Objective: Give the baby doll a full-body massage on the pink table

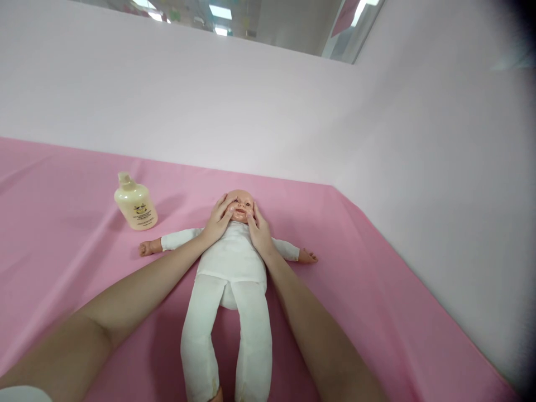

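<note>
A baby doll (231,257) with a white cloth body lies on its back, head away from me and arms spread wide. My left hand (218,220) rests against one side of the doll's face (240,211), its fingers stretched along the cheek and temple. On the opposite cheek lies my right hand (260,230), fingers extended up beside the head and thumb near the mouth. Both palms are around the jaw and neck. The doll's feet run out at the bottom of the picture.
A pale yellow pump bottle (136,204) stands left of the doll, beyond its outstretched arm. Pink cloth (355,290) covers the surface. White walls (201,106) rise behind and to the right, with a window or mirror (272,22) at the top.
</note>
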`<act>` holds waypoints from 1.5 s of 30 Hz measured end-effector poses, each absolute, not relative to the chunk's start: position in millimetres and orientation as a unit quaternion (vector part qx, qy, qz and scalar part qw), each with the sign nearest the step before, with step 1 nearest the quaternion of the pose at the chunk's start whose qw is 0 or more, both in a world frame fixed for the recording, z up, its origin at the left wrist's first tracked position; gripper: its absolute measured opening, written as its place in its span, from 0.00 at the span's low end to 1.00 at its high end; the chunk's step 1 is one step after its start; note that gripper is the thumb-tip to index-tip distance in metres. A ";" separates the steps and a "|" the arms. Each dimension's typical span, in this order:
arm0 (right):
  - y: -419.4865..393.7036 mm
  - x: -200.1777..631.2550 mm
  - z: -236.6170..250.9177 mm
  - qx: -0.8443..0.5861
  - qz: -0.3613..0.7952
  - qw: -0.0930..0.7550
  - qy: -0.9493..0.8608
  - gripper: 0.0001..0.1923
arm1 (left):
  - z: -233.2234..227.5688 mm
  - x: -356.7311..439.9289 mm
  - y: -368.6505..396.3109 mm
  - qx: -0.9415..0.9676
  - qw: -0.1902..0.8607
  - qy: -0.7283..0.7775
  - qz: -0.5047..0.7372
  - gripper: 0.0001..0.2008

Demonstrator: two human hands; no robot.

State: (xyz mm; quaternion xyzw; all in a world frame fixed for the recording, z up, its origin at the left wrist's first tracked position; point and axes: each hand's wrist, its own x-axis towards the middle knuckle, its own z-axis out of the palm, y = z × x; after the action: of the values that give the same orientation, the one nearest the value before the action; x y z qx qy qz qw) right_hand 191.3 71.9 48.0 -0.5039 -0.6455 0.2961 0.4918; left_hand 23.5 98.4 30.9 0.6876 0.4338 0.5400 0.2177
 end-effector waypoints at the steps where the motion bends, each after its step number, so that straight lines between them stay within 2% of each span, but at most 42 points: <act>1: 71.0 191.2 49.0 -0.500 0.292 0.491 -0.650 0.40 | 31.2 23.4 98.1 0.688 0.218 0.435 0.539 0.25; 21: 73.8 191.9 44.5 -0.494 0.289 0.500 -0.650 0.37 | 28.0 23.4 100.4 0.670 0.252 0.447 0.536 0.30; 34: 72.7 192.8 46.7 -0.453 0.282 0.510 -0.674 0.33 | 32.2 22.5 98.2 0.688 0.227 0.439 0.532 0.26; 41: 71.8 192.1 47.3 -0.480 0.282 0.500 -0.664 0.35 | 33.6 22.7 96.5 0.693 0.222 0.442 0.525 0.25; 45: 71.5 191.4 47.9 -0.496 0.277 0.494 -0.658 0.38 | 31.6 23.0 98.1 0.687 0.229 0.440 0.532 0.28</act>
State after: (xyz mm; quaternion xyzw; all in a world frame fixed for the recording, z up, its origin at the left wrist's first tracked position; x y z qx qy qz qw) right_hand 191.4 71.5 47.9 -0.4960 -0.6581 0.2772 0.4941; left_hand 23.0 98.1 31.6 0.6869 0.4395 0.5318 0.2286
